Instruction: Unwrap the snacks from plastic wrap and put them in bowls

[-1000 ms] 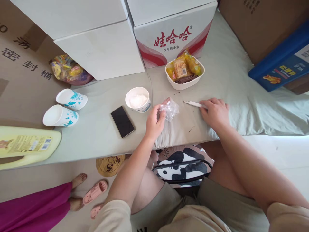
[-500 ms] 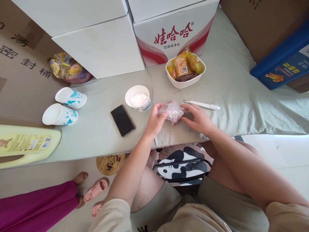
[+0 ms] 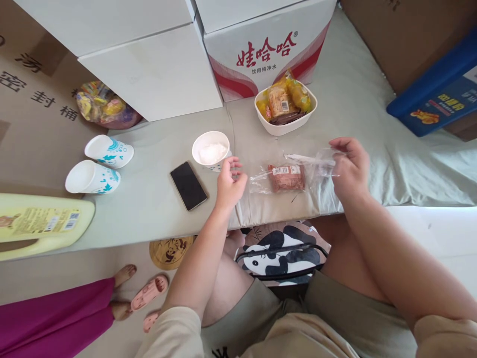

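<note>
My right hand [image 3: 350, 166] is closed on one end of a clear plastic bag [image 3: 321, 166], pulling it out flat over the cloth. A reddish-brown snack packet [image 3: 286, 183] with a white label shows at the bag's middle; whether it is inside or beneath the film I cannot tell. Behind the bag lies a white utility knife [image 3: 308, 159], partly seen through the plastic. My left hand [image 3: 230, 181] is off the bag, fingers loosely bent and apart, holding nothing. Just beyond it stands a paper cup [image 3: 212, 149] with white, crumpled material inside.
A black phone [image 3: 188, 186] lies left of my left hand. Two paper cups [image 3: 93, 177] rest on their sides farther left, near a yellow jug [image 3: 44, 223]. Behind stand a white basket of snacks [image 3: 285, 128] and a water carton [image 3: 268, 59]. Another person's feet [image 3: 123, 276] are lower left.
The bag, bunched between both hands before, is now stretched out and shows the packet. My right hand has moved right with its end; my left hand has let go and shifted left.
</note>
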Demonstrator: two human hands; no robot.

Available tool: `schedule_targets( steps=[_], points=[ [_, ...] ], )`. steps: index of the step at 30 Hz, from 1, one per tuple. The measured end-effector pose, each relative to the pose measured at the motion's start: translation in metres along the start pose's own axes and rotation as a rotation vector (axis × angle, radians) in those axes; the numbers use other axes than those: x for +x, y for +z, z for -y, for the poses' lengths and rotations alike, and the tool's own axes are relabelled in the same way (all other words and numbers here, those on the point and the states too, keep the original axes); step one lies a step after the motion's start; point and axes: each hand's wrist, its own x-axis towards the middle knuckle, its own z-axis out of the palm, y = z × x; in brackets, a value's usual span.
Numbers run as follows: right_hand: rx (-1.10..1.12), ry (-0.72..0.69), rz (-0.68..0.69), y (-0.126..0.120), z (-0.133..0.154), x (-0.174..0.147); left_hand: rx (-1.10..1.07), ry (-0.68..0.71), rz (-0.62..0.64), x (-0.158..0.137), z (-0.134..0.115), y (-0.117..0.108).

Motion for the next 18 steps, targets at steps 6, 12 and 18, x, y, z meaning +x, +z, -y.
schedule_targets(
  steps=[6, 12, 18],
  points=[
    [-0.098, -0.407, -0.291, -0.012, 0.030, -0.015, 0.211, 0.290, 0.214, -0.009, -0.010, 0.006],
    [-0.413, -0.703, 0.316, -0.006, 0.047, -0.034, 0.373, 0.160, 0.383, -0.009, -0.011, 0.011],
    [-0.721, -0.588, 0.550, -0.002, 0.042, -0.033, 0.331, 0.162, 0.419, -0.007, -0.011, 0.016]
  ],
)
